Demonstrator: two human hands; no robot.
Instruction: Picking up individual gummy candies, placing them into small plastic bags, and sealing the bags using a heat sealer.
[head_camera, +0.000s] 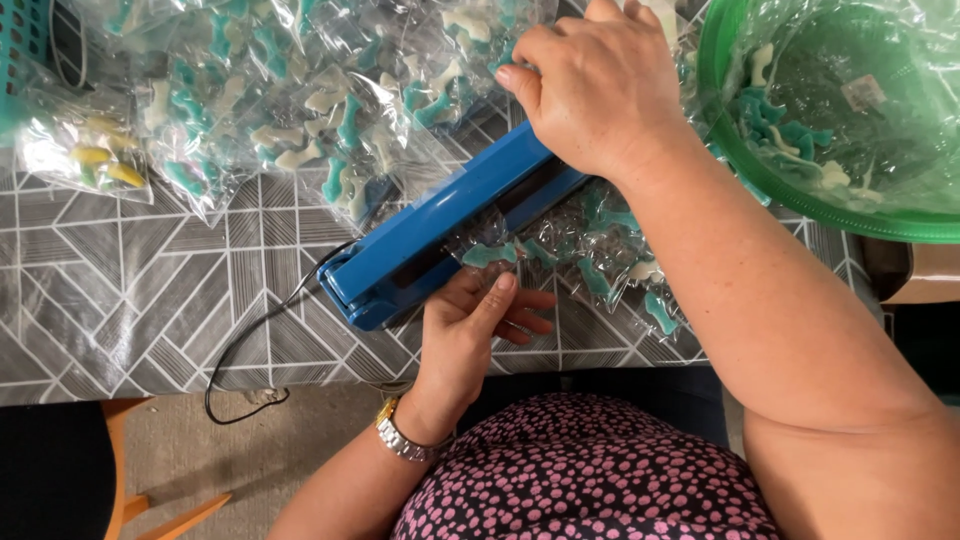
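Right hand is flat on the far end of the blue heat sealer, palm down, fingers curled over the bar w/ knuckles up, pressing rather than gripping; looks like the arm is shut on the film. Left hand sits at the near side, thumb on top and fingers spread narrow under the edge of a clear bag, pinching the film just beside the sealer's jaw line. Bag lies on the patterned tablecloth, partly under the sealer arm, rest fanning out to the right, under the right forearm. Inside: small teal and white gummy-type pieces, loose. Judging by the look, the bag is light, floppy and slick; thin film that'll crease and slide, so best held at the open edge near the seal line, pulled taut w/ flat fingers, not by the middle where the contents shift. Contents look soft, so don't squash. Sealer seems rigid plastic, heavier, and its black cord trails off the table edge toward the floor. More filled bags piled at the far side, a yellow-piece bag at far left, green bowl w/ a plastic liner and more pieces at top right.
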